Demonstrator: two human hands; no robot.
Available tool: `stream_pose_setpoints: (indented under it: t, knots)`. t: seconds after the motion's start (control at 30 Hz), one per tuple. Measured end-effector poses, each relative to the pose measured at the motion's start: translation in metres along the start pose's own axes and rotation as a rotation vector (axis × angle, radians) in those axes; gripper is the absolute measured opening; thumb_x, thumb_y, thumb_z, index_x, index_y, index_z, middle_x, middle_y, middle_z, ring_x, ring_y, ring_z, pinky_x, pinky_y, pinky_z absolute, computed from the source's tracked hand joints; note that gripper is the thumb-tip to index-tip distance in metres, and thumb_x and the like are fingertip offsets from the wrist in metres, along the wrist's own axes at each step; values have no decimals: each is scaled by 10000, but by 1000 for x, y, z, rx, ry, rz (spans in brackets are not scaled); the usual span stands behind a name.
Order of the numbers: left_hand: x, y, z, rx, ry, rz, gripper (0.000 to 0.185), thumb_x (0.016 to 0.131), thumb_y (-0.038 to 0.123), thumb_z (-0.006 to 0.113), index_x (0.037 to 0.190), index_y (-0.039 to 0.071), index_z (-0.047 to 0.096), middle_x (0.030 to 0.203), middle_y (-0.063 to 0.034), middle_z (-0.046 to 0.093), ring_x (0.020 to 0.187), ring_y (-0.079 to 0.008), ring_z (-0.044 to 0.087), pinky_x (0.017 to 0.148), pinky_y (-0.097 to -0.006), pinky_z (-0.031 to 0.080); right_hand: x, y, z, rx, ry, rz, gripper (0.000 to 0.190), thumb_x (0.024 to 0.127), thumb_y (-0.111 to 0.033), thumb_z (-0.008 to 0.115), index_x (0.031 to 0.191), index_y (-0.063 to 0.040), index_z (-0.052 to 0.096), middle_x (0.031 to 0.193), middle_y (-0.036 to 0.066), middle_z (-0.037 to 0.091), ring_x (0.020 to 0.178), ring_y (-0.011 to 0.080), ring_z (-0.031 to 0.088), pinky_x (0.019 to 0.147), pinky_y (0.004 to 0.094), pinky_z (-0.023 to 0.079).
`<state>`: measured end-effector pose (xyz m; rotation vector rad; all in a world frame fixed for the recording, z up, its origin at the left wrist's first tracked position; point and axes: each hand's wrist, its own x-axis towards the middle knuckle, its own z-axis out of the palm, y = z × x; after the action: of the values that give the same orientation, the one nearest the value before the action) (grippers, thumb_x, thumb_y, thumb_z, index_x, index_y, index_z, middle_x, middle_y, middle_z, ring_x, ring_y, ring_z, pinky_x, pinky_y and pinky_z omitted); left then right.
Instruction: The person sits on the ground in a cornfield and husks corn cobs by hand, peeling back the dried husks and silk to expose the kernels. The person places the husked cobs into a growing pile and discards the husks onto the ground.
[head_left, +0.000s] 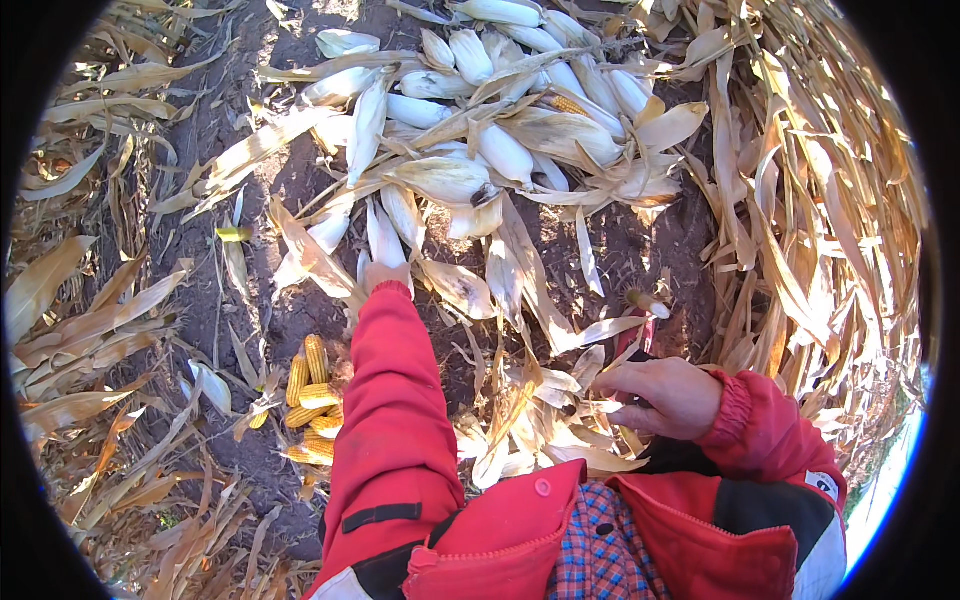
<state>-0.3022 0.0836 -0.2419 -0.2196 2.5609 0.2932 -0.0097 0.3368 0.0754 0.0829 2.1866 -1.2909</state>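
Note:
My left hand (387, 276) reaches forward to the near edge of a pile of corn ears. It touches the near end of a corn ear in pale husk (384, 236); its fingers are hidden, so I cannot tell whether they are closed on it. My right hand (664, 396) hovers over loose dry husks (555, 427) close to my body, thumb and forefinger apart, with nothing visible between them. Just beyond it a husk stub with a pale cut end (651, 306) stands by a partly hidden red object (637, 337). Left of my left sleeve lie several bare yellow corn cobs (316, 360).
The pile of husk-covered ears (502, 150) spreads across the dirt ahead, one showing yellow kernels (566, 103). A thick bank of dry corn stalks (817, 187) rises along the right. Dry leaves and stalks (82, 330) cover the ground at left. Bare soil (217, 285) shows between.

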Motion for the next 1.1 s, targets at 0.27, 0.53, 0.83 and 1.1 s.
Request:
stream_pose_setpoints:
  t: [0.27,0.53,0.83,1.1]
  knots:
    - [-80,26,-51,-878,-20,451,647,640,198,771,1134,-54,438,1031,-169,570,900,-231,586,820,-336,477,-23,-5,15,97,127,-94,368,853,-240,613,1150,-46,517,915,154,642,826,333,630,721,402,495]
    - [-302,67,-150,-526,-143,945,807,641,208,746,1297,-48,352,1134,-201,533,1025,-277,552,890,-355,443,-19,-4,22,537,603,-84,687,860,-378,630,1345,-2,321,1206,224,538,1103,301,552,910,357,463]
    - [-401,37,-146,-1015,-486,1155,801,842,370,636,1393,-29,215,1258,-197,462,1132,-243,492,955,-333,399,-24,-51,63,672,894,-315,630,792,-336,708,1225,0,397,1059,156,603,928,246,622,782,360,510]
    - [-384,36,-146,-1085,-552,943,425,974,286,430,1255,-31,462,1126,-78,544,1007,-143,522,892,-272,412,-9,-58,87,151,727,-114,534,784,-417,651,1048,-10,427,924,241,596,882,401,585,756,437,457]
